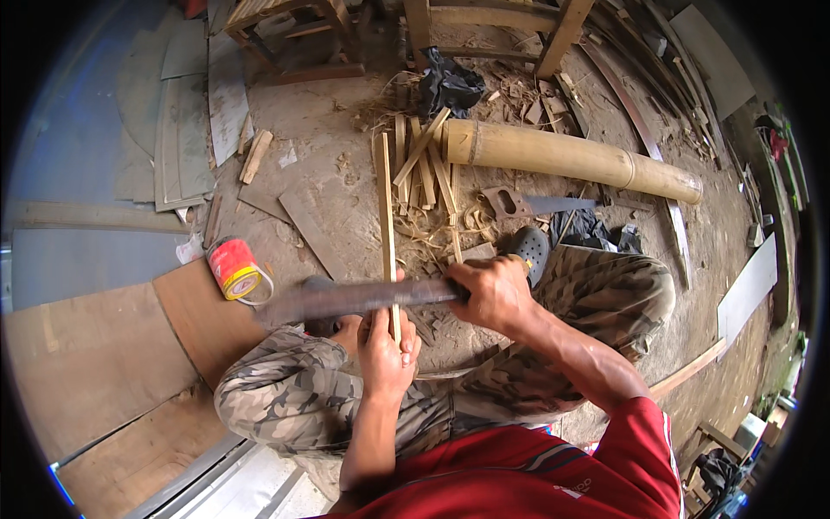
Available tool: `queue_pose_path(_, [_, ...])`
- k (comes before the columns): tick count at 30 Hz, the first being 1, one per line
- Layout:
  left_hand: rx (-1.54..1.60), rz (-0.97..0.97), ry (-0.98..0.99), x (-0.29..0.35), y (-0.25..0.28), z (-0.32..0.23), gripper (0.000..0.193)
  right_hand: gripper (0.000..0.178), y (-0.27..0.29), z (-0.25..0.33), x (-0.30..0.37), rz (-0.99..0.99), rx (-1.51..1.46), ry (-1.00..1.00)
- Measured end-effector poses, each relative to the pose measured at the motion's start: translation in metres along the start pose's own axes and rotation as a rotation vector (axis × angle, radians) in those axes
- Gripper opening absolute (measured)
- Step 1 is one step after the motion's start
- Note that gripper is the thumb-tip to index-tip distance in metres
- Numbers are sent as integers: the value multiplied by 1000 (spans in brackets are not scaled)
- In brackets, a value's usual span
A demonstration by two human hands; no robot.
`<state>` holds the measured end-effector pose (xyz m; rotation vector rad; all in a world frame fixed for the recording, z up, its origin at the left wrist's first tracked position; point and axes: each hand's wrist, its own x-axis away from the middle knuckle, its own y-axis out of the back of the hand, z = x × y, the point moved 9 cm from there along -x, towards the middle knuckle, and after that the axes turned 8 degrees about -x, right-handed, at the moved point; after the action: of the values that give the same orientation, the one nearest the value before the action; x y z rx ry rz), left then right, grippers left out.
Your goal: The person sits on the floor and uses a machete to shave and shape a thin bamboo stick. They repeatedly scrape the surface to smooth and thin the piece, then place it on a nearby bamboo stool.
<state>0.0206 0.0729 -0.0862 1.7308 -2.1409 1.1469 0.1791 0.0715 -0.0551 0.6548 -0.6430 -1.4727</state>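
My left hand grips the near end of a long thin bamboo strip that points away from me over the ground. My right hand holds the handle of a large knife; its wide, motion-blurred blade lies across the strip just above my left hand. Both hands are between my knees, which are in camouflage trousers. Beyond the strip lies a pile of split bamboo slats with curled shavings around it.
A thick bamboo pole lies at the upper right, a hand saw in front of it. A red and yellow can lies at the left by plywood boards. Wooden chair frames stand at the top.
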Motion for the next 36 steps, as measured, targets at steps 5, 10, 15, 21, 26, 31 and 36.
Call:
queue_pose_path(5, [67, 97, 4, -4, -5, 5, 52, 19, -10, 33, 17, -61, -130, 246])
queue_pose_path(10, [225, 207, 26, -1, -9, -2, 52, 21, -14, 46, 20, -15, -131, 249])
queue_pose_path(15, [206, 125, 123, 7, -3, 7, 47, 19, -14, 36, 13, -16, -109, 242])
queue_pose_path(21, [373, 88, 215, 9, 3, 23, 43, 15, -16, 31, 11, -5, -136, 226])
queue_pose_path(26, [331, 160, 172, 19, 5, 12, 39, 16, -16, -7, -5, -15, -28, 56])
queue_pose_path(31, [331, -7, 241, 5, 17, 24, 38, 14, -18, 19, 4, -52, -39, 251])
queue_pose_path(36, [363, 248, 215, 26, -9, 10, 39, 17, 12, -40, -30, -223, 106, 45])
